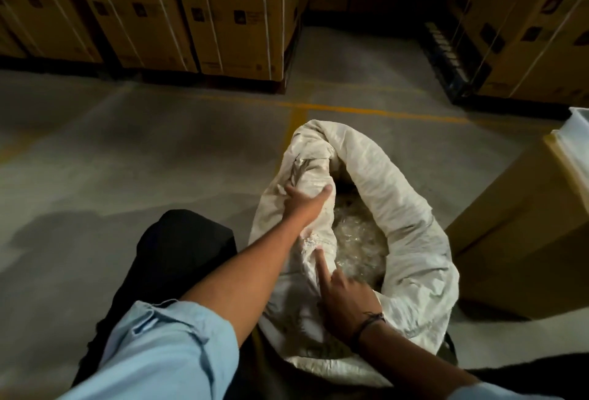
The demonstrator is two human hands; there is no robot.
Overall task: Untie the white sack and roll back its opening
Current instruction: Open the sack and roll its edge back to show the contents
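Observation:
The white woven sack (411,234) stands on the floor in front of me with its mouth open and its edge rolled into a thick collar. Clear crumpled plastic (357,240) fills the inside. My left hand (304,202) grips the rolled rim on the sack's left side, thumb on the inner face. My right hand (342,297) holds the near edge of the rim, its index finger stretched along the fabric and the other fingers curled into the cloth. No tie or string is visible on the sack.
A tall brown carton (522,240) stands close to the sack's right side. Stacked strapped cartons on pallets (191,10) line the back, with more cartons (526,36) at the right rear. My dark-trousered knee (185,256) is left of the sack. Yellow floor lines (350,109) cross the concrete.

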